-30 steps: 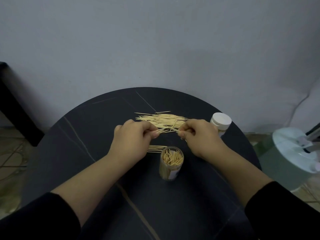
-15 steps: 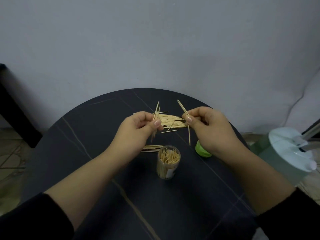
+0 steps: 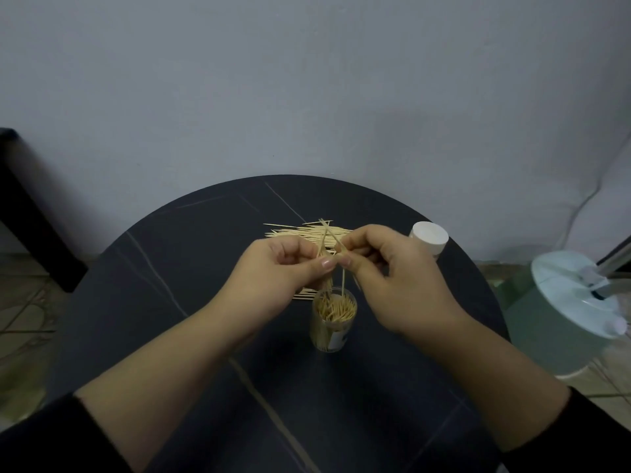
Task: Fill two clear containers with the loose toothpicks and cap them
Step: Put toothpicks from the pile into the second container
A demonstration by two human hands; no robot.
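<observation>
An uncapped clear container [image 3: 333, 320], nearly full of toothpicks, stands at the middle of the round dark table [image 3: 164, 278]. Just above it, my left hand [image 3: 276, 278] and my right hand [image 3: 392, 278] meet, each pinching a few toothpicks held roughly upright, tips pointing down at the container mouth. A pile of loose toothpicks [image 3: 300, 232] lies behind the hands, and a smaller bunch [image 3: 304, 294] shows under my left hand. A second container with a white cap [image 3: 429, 236] stands at the back right, partly hidden by my right hand.
A pale green and white appliance [image 3: 577, 312] stands off the table's right edge, close to my right forearm. A dark piece of furniture [image 3: 24, 206] is at the far left. A grey wall rises right behind the table.
Both hands have come together and lowered over the open container, turning their toothpicks upright. The green lid seen half a second ago is now hidden; the white cap shows again.
</observation>
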